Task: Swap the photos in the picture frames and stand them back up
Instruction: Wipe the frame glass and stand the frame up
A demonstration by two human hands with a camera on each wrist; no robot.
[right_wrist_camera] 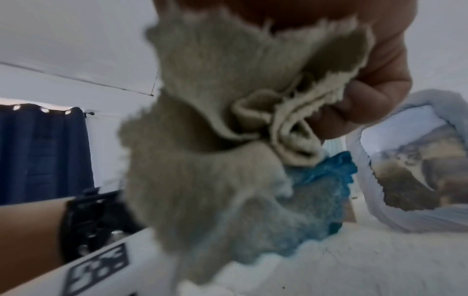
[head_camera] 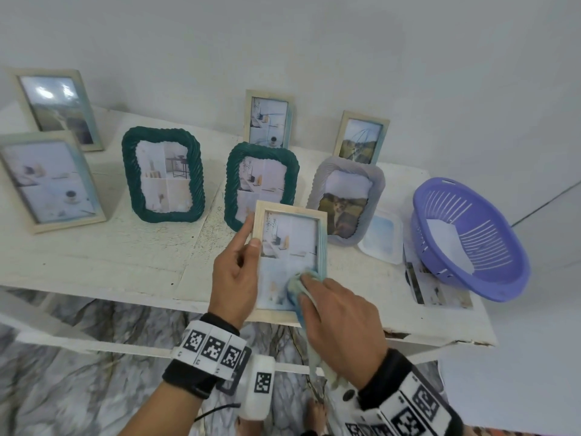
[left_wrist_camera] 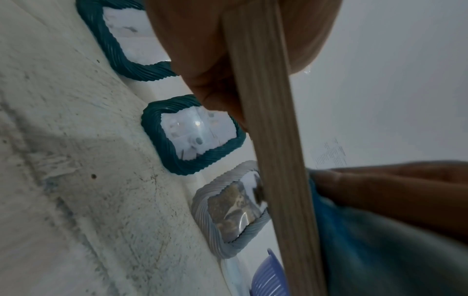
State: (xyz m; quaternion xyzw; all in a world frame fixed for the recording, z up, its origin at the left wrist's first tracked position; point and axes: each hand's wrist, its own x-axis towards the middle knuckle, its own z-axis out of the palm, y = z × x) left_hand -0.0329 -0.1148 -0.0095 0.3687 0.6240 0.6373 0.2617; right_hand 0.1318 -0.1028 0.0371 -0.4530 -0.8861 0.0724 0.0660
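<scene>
Both hands busy: your left hand (head_camera: 234,278) grips the frame (head_camera: 290,234), right hand (head_camera: 341,322) clutches the cloth (head_camera: 297,286) wiping its glass; next, stand it up

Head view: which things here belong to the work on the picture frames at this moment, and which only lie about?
In use:
- wooden frame, gripped by the left hand
- cloth, pressed on its glass by the right hand

Lying about:
- purple basket
- loose photo partly under it
- clear pane on the white table
- seven frames standing behind
</scene>
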